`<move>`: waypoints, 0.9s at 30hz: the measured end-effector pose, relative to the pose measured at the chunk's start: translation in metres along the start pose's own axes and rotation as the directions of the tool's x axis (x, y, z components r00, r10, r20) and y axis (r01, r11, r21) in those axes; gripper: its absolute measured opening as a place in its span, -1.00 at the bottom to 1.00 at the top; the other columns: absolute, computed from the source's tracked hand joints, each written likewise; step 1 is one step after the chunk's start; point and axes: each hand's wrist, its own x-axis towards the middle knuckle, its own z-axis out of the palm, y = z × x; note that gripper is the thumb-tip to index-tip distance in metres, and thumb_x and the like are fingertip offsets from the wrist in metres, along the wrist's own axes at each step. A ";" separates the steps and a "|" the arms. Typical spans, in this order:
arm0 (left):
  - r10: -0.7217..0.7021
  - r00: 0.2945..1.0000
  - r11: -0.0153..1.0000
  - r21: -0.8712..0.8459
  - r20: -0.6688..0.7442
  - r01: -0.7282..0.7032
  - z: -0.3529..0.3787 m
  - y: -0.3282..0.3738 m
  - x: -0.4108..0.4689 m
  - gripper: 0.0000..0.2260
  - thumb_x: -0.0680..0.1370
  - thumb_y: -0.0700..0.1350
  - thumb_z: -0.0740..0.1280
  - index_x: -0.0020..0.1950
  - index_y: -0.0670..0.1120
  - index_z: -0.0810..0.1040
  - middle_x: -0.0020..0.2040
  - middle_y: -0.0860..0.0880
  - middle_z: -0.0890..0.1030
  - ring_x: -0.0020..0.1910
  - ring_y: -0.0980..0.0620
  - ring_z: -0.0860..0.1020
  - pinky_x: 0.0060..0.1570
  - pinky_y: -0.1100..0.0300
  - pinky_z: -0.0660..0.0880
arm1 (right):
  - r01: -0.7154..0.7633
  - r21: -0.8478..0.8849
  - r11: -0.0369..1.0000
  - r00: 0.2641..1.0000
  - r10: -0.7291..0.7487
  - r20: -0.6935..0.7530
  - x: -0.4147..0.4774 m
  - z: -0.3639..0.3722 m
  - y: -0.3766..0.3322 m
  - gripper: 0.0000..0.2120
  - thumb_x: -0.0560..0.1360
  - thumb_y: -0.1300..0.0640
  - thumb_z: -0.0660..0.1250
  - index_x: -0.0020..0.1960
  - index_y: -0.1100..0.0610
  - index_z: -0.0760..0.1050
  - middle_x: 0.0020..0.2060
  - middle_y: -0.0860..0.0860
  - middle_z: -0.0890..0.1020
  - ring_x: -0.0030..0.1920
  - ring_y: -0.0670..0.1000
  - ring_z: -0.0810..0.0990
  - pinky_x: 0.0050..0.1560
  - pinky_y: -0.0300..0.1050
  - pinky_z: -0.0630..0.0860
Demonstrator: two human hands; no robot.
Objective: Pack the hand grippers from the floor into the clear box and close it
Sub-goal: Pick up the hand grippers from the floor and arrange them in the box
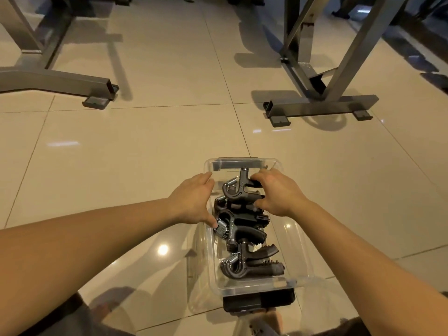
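Note:
A clear plastic box (294, 241) stands lidless on the tiled floor in front of me, with black latches at its near and far ends. Several black hand grippers with steel springs lie inside it, stacked along its length. My right hand (278, 194) grips the handles of the farthest hand gripper (242, 190), which sits at the far end of the box. My left hand (194, 200) rests with straight fingers on the box's left wall, its thumb touching the spring of a middle hand gripper (238, 226). Nearest me lies another hand gripper (252, 264).
Two grey metal machine frames stand on the floor beyond the box, one base at the left (58, 81) and one at the right (322, 106). Shiny beige tiles (145, 146) stretch between them. My knees show at the bottom edge.

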 end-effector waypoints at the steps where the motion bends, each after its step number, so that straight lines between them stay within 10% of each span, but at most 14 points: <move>1: 0.012 1.000 1.000 -0.007 0.011 -0.012 0.001 -0.001 0.002 0.20 0.25 0.38 0.53 0.62 -0.21 0.03 0.65 -0.18 -0.09 0.62 -0.15 -0.04 0.58 0.02 0.04 | -0.001 0.005 1.000 1.000 0.001 0.026 0.002 0.007 0.002 -0.37 0.41 -0.06 0.49 0.42 0.05 0.41 0.22 -0.01 0.52 0.26 0.08 0.45 0.15 0.03 0.51; 27: 0.091 0.996 0.996 0.024 0.013 -0.092 0.002 -0.017 -0.002 0.35 0.16 0.51 0.46 0.64 -0.18 -0.11 0.64 -0.17 -0.20 0.62 -0.13 -0.06 0.55 0.04 -0.07 | -0.004 0.062 0.998 0.992 -0.003 0.123 0.042 0.079 0.012 -0.37 0.47 0.00 0.47 0.49 -0.01 0.36 0.29 -0.02 0.52 0.31 0.07 0.46 0.29 0.04 0.44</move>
